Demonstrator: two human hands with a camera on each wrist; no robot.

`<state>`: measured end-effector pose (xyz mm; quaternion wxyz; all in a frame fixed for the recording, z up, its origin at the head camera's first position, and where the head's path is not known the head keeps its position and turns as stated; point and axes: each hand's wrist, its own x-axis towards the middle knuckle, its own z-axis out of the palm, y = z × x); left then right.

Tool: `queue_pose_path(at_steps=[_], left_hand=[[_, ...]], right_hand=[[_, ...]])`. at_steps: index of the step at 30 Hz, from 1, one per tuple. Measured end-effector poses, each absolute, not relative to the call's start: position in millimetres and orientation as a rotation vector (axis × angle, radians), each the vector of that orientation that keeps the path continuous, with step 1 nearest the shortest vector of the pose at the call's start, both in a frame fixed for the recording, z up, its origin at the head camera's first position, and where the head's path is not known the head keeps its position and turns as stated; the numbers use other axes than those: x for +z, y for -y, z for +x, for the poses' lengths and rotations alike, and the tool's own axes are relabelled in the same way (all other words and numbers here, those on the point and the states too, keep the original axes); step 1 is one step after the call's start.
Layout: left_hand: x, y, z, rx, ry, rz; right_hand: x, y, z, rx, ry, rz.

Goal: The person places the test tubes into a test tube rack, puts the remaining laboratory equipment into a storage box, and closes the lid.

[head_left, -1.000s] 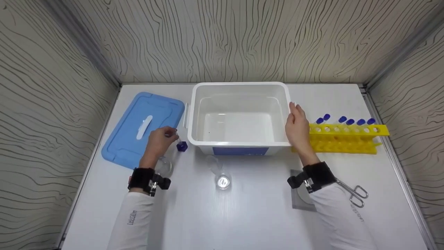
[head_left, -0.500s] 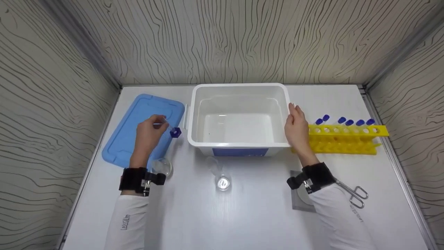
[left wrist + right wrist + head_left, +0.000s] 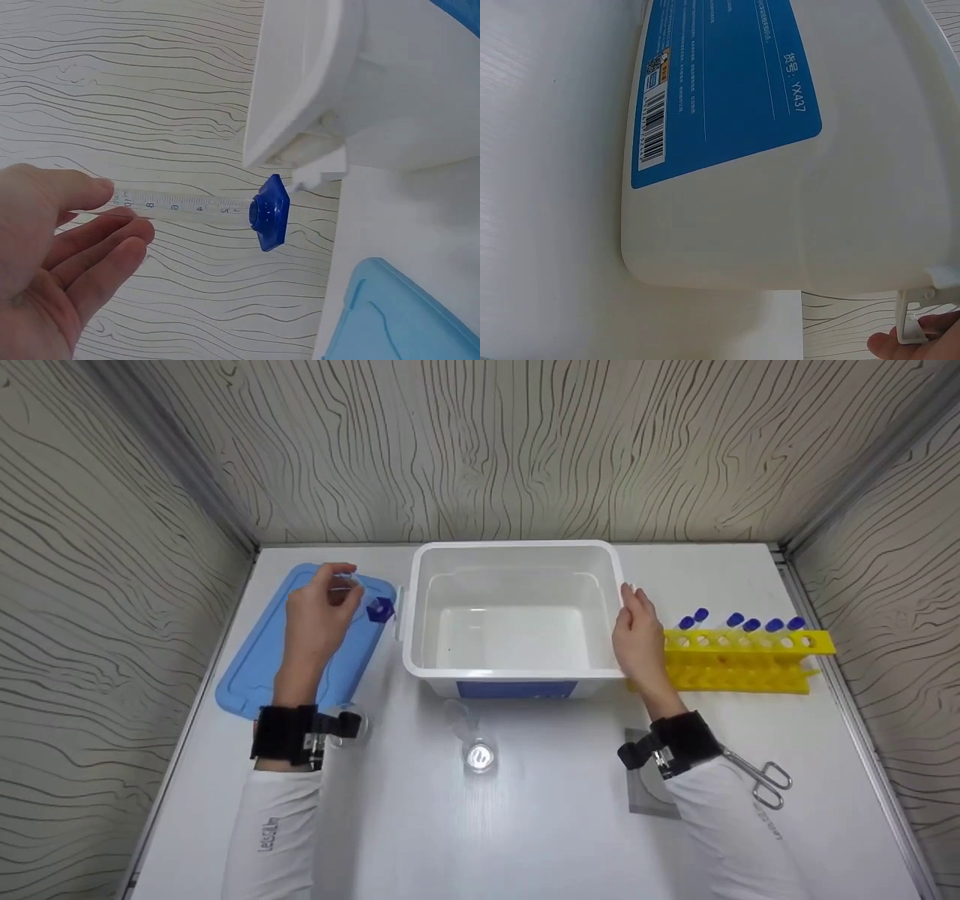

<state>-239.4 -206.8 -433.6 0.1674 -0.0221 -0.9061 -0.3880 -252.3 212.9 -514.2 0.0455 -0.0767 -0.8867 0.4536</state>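
My left hand (image 3: pixel 319 611) pinches a clear graduated cylinder (image 3: pixel 180 208) by its upper end, between thumb and fingers. The cylinder lies nearly sideways in the air, its blue six-sided base (image 3: pixel 380 610) pointing toward the left side of the white plastic bin (image 3: pixel 517 672). Beneath this hand is the blue lid (image 3: pixel 262 679), flat on the table. On the opposite side, my right hand (image 3: pixel 639 637) holds the bin's right rim, fingers at the white side latch (image 3: pixel 909 322). The bin stands upright without its lid, and its inside floor shows bare from above.
Right of the bin stands a yellow rack (image 3: pixel 739 681) with several blue-capped tubes (image 3: pixel 735 619). A clear glass vessel (image 3: pixel 480 755) stands in front; another clear vessel (image 3: pixel 358 727) is beside the left wrist. Near the right forearm are a grey square (image 3: pixel 641 799) and looped metal handles (image 3: pixel 769 781).
My left hand has lifted the graduated cylinder from beside the bin's front left corner, up and away over the blue lid. The right hand keeps its place at the bin's rim.
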Motion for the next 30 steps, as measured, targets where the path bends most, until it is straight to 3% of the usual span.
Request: queue_pose_path(at_steps=[15,30], left_hand=[[-396,158,-246,-0.948,2.597,-0.334],[-426,107,-278,-0.897,2.896,-0.464]], right_hand=[[-513,-214,-252,1.37,2.712,-0.254],[-514,-212,-251,1.357,2.712,-0.274]])
